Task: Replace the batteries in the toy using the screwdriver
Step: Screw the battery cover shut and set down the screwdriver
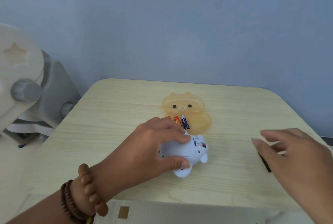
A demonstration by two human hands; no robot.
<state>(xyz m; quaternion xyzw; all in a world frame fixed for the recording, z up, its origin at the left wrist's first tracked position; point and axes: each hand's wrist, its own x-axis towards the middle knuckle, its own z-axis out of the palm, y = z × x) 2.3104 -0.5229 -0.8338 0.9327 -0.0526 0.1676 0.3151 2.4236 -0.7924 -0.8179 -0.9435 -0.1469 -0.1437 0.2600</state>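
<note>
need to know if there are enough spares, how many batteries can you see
3, side by side in the orange bear-shaped case behind the toy: two orange and one blue. The left hand partly covers them, so more may be hidden.

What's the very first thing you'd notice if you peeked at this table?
Probably the pale blue toy in the middle of the table, lying with its underside up and gripped by the left hand. Just behind it sits an orange bear-faced box with batteries in it. On the right, the right hand, blurred, hovers over a dark object.
</note>
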